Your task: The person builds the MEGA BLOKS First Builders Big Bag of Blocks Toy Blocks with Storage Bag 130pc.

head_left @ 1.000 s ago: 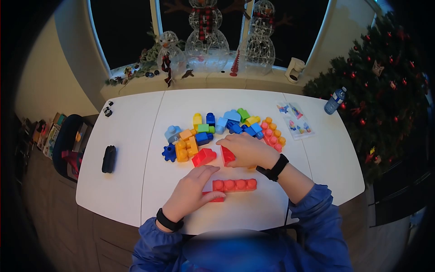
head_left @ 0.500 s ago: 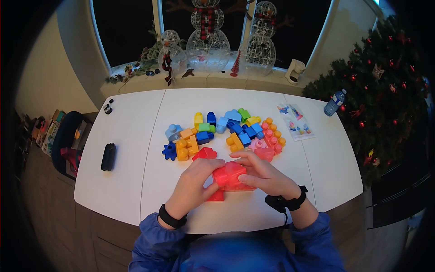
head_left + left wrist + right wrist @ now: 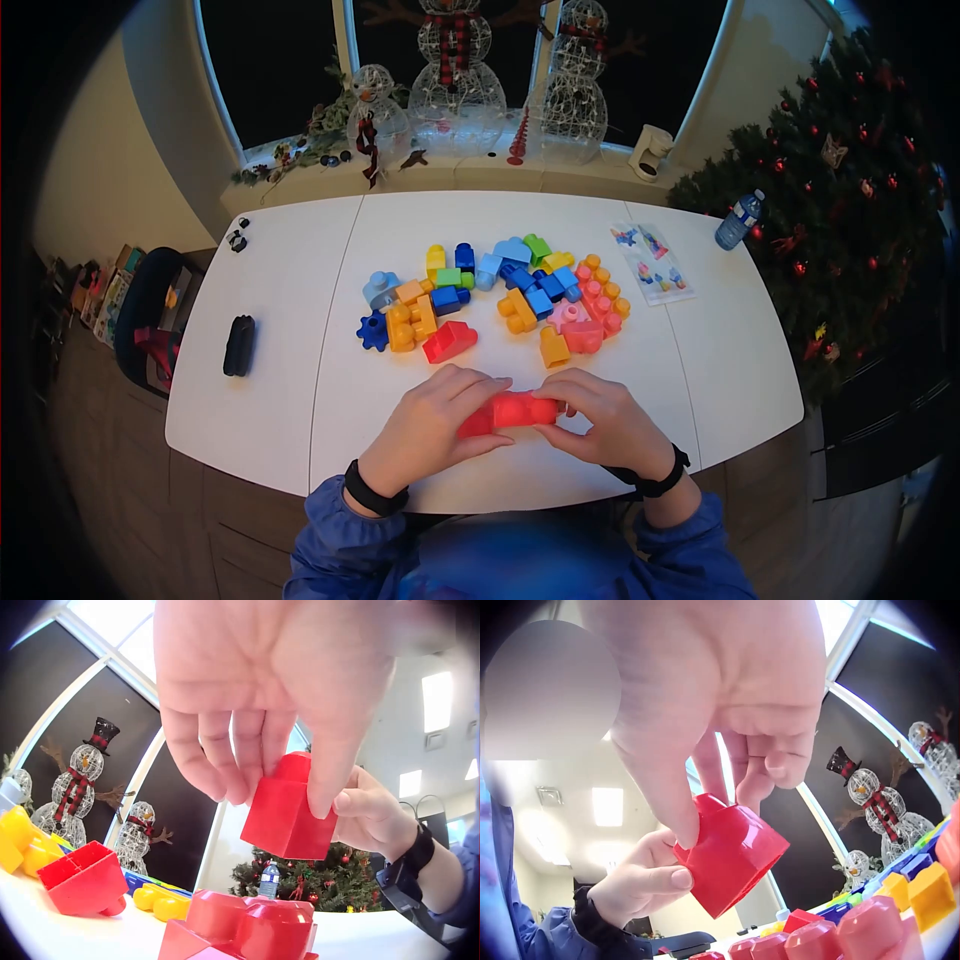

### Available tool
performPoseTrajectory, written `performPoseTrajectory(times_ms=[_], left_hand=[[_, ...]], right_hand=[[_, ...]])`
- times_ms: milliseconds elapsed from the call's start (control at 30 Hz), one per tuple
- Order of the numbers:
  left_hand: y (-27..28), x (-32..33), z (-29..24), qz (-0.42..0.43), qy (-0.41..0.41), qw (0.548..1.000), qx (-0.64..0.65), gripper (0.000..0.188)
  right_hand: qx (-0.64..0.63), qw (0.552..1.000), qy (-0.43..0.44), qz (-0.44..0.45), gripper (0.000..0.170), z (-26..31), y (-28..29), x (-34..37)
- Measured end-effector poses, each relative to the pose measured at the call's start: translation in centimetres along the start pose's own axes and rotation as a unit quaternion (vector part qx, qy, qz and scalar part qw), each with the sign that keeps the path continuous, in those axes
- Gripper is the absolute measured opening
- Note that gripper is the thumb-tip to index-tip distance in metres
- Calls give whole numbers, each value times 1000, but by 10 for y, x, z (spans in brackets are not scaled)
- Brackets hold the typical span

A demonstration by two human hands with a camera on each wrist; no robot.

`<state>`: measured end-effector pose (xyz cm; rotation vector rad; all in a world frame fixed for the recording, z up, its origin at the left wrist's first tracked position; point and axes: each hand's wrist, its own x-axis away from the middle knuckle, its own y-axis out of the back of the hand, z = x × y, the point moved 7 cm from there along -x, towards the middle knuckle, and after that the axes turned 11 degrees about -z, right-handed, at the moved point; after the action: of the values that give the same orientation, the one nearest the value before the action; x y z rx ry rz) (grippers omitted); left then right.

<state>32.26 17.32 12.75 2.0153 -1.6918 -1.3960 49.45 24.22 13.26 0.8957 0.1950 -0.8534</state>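
Closest, our left grip (image 3: 430, 425) and right grip (image 3: 618, 425) both pinch a red block (image 3: 524, 409) above the counter (image 3: 270, 430); beyond, we see loose colored blocks (image 3: 411, 327), then wire snowmen (image 3: 456, 95).

No writing is showing legibly. At the far right, the label (image 3: 744, 212) wrapping the bottle (image 3: 733, 232) is appearing too small to read.
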Motion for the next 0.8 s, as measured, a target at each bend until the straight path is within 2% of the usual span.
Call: performPoseTrajectory(times_ms=[133, 267, 467, 800], left_hand=[[-5, 11, 18, 56, 42, 997, -19, 81], [-25, 21, 40, 105, 58, 993, -9, 80], [-36, 21, 47, 137, 88, 987, 1, 80], [-42, 21, 42, 130, 95, 987, -27, 72]], right_hand=[[1, 996, -60, 73, 30, -10, -7, 12], [51, 991, -34, 119, 27, -23, -27, 22], [132, 983, -24, 125, 32, -30, -42, 28], [181, 980, -27, 80, 66, -33, -20, 14]])
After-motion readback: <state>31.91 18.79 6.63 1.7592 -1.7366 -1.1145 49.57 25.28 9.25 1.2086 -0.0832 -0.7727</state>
